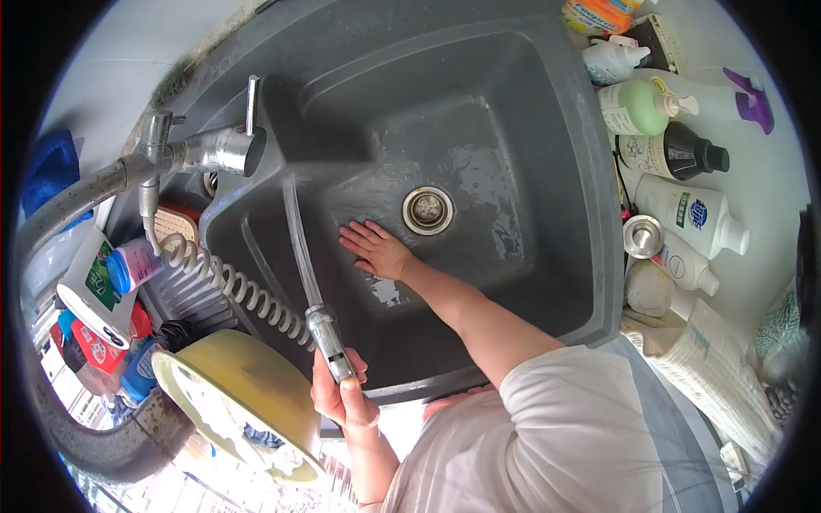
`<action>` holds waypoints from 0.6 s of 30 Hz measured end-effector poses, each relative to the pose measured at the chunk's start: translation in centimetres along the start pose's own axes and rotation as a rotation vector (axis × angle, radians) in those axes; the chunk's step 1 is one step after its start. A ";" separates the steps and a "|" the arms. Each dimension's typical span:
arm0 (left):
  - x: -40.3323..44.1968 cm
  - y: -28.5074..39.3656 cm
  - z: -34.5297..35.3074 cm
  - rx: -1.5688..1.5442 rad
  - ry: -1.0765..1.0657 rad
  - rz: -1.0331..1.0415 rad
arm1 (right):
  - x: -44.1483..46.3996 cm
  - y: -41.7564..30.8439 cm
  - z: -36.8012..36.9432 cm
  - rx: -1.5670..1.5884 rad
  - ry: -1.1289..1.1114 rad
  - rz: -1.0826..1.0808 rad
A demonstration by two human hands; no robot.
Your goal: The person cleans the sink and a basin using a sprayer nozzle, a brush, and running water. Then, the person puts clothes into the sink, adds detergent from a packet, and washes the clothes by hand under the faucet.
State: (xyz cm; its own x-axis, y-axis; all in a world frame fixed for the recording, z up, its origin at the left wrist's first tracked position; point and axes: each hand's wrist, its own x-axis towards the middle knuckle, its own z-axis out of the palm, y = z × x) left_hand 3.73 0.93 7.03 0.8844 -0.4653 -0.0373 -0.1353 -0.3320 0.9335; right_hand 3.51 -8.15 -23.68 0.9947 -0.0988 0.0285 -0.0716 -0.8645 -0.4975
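Observation:
My left hand (344,389) is closed around a silver spray nozzle (325,333) at the sink's near edge. Water (299,239) streams from the nozzle toward the far left part of the dark grey sink (556,188). A coiled white hose (231,278) runs from the faucet pipe toward the nozzle. My right hand (376,250) lies on the wet sink floor with its fingers spread, just left of the round metal drain (428,210). Nothing shows in that hand, though its palm is hidden.
The metal faucet (214,152) reaches over the sink's left rim. A yellow-green basin (239,402) stands at the lower left, below a blue-capped jar (137,263). Several bottles, one light green (633,108), line the right side beside a small metal cup (643,237).

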 end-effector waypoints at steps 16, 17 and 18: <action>-1.4 0.2 3.3 -0.169 -0.290 -0.070 | 4.7 14.0 -4.6 -0.247 0.041 -0.263; -1.4 0.2 3.3 -0.173 -0.295 -0.072 | 5.0 15.4 -5.3 -0.119 -0.013 -0.366; -1.3 0.1 3.2 -0.164 -0.287 -0.068 | 5.1 16.5 -6.1 0.013 -0.068 -0.469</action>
State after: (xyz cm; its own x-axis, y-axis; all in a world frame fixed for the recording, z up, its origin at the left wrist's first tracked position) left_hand 1.10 -1.10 6.03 0.7239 -0.6663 -0.1789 0.0145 -0.2445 0.9695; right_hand 6.93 -25.94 -26.41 0.9222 0.3333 0.1959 0.3866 -0.8022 -0.4550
